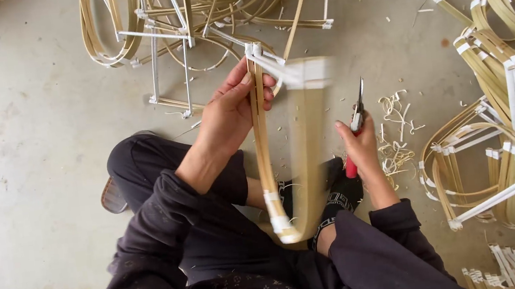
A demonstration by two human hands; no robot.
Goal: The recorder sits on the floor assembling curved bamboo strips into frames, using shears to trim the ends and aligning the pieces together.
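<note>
My left hand grips one arm of a U-shaped bundle of bent bamboo strips near its top, where white tape and a white strip stick out. The bundle's other arm is blurred by motion, and its taped bottom bend rests near my feet in black slippers. My right hand holds red-handled cutters upright, blades pointing up, just right of the bundle and apart from it.
I sit on a grey concrete floor. A tangled heap of bent bamboo pieces with white strips lies ahead. Stacks of taped bamboo loops fill the right side. Pale cut scraps are scattered by my right hand.
</note>
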